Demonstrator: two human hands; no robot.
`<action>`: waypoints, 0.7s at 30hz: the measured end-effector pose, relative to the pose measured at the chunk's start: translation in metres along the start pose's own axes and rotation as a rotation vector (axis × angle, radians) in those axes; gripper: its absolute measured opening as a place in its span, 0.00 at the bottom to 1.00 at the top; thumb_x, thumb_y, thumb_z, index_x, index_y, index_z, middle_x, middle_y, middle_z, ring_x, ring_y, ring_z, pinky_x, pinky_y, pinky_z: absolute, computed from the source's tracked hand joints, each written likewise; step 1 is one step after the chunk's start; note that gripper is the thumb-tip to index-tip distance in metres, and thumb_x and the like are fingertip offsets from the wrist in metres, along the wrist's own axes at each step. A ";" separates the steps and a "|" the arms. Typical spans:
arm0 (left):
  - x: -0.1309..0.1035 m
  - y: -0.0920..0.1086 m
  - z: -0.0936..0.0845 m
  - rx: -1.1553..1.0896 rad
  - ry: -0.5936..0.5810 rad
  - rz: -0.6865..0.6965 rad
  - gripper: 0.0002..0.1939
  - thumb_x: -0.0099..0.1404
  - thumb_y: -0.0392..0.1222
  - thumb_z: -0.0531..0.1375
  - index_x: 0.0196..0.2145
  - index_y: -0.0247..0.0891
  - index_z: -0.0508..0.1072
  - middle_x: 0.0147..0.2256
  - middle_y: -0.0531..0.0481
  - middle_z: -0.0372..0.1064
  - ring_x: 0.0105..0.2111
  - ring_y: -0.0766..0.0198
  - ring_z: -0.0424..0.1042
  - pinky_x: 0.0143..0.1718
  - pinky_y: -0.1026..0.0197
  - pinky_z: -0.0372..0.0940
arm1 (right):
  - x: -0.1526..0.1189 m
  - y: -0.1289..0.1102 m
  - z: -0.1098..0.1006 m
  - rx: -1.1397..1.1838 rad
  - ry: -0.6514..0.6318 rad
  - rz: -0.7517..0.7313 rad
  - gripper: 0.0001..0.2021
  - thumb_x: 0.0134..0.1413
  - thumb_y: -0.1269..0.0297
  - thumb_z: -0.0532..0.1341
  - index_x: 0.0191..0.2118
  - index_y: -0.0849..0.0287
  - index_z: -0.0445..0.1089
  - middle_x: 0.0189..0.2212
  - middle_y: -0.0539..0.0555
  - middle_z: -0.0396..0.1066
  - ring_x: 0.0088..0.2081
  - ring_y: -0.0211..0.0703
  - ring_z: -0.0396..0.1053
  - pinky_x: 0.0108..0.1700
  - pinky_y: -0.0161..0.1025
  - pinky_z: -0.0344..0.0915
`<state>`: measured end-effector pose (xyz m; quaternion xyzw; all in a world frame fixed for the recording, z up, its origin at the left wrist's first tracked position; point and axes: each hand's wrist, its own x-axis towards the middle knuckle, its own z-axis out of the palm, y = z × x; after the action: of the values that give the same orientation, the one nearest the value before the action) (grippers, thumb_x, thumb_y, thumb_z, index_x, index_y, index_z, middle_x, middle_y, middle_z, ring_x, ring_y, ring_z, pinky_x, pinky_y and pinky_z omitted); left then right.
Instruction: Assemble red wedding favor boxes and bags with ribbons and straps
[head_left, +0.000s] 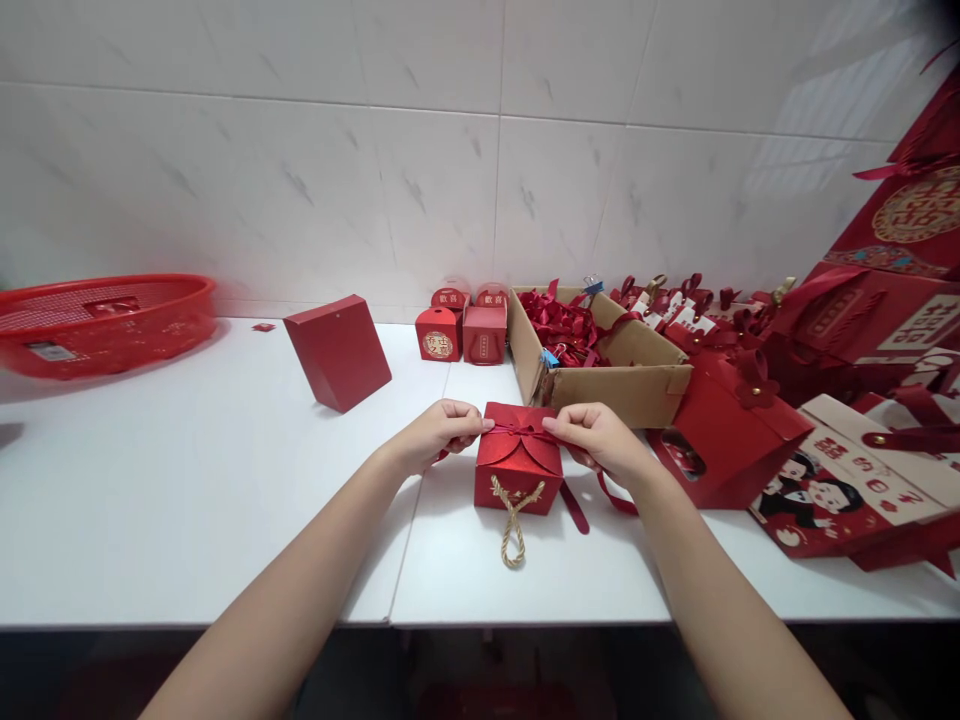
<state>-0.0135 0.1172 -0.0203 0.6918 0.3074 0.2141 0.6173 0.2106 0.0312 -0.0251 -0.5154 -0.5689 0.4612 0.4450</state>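
Both hands pinch a dark red ribbon across the lid of a small red gift box: left hand at its nine o'clock, right hand at three, fingers pressed together. A gold rope handle hangs at six. At one o'clock, a cardboard box.

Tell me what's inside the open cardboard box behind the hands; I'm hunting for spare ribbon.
The cardboard box holds a heap of red ribbons, with a blue clip at its near edge. Whatever lies beneath the ribbons is hidden by them and the box's front wall.
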 end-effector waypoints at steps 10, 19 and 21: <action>-0.002 0.000 -0.012 0.017 -0.014 -0.020 0.20 0.54 0.42 0.61 0.15 0.37 0.54 0.17 0.58 0.44 0.18 0.73 0.42 0.21 0.62 0.35 | 0.001 0.002 -0.007 -0.137 -0.008 0.018 0.25 0.46 0.45 0.64 0.19 0.61 0.57 0.15 0.43 0.48 0.18 0.28 0.43 0.20 0.32 0.39; -0.001 -0.001 -0.008 -0.071 -0.026 0.010 0.20 0.53 0.42 0.61 0.15 0.37 0.53 0.18 0.58 0.43 0.19 0.72 0.43 0.22 0.61 0.36 | -0.003 0.004 -0.023 -0.131 -0.183 0.061 0.26 0.50 0.47 0.63 0.17 0.61 0.55 0.12 0.43 0.51 0.16 0.27 0.45 0.20 0.31 0.40; -0.001 -0.001 -0.008 -0.082 -0.030 0.006 0.19 0.53 0.41 0.61 0.15 0.37 0.53 0.18 0.58 0.43 0.19 0.72 0.43 0.22 0.61 0.36 | -0.004 0.005 -0.027 -0.062 -0.209 0.032 0.23 0.51 0.50 0.64 0.18 0.62 0.59 0.12 0.44 0.52 0.16 0.27 0.46 0.20 0.31 0.42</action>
<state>-0.0200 0.1227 -0.0201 0.6701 0.2871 0.2181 0.6488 0.2385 0.0292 -0.0251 -0.4870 -0.6180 0.5017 0.3594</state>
